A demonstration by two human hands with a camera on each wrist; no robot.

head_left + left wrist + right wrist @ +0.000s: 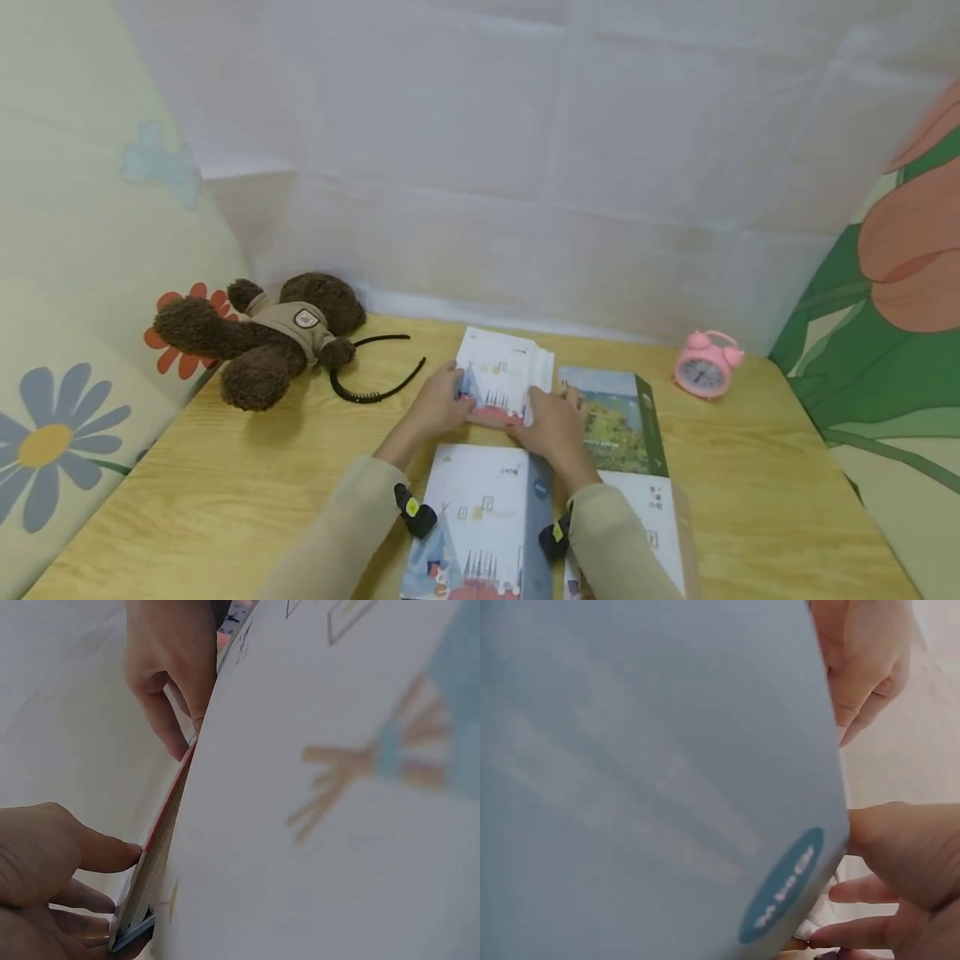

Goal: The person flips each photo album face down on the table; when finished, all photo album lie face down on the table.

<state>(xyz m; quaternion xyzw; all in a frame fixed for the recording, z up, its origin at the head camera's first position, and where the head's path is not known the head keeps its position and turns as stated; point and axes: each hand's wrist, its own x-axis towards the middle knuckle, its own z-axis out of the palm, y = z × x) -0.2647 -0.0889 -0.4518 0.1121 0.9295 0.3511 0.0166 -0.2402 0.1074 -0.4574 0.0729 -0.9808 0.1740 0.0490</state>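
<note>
nearest, a closed book (480, 517) lies under both forearms. just beyond it, the left hand (437, 406) and right hand (553, 427) pinch the small book (501, 375) at its near corners, its long axis running away toward the wall.

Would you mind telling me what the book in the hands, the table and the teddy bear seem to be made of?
The book looks like paper with a smooth printed cover; thin page edges show where both hands grip it. The table looks like light wood or a wood-grain laminate, going by its streaked grain and faint sheen. The teddy bear looks like dark brown plush, its pile shaggy, in a beige cloth top.
</note>
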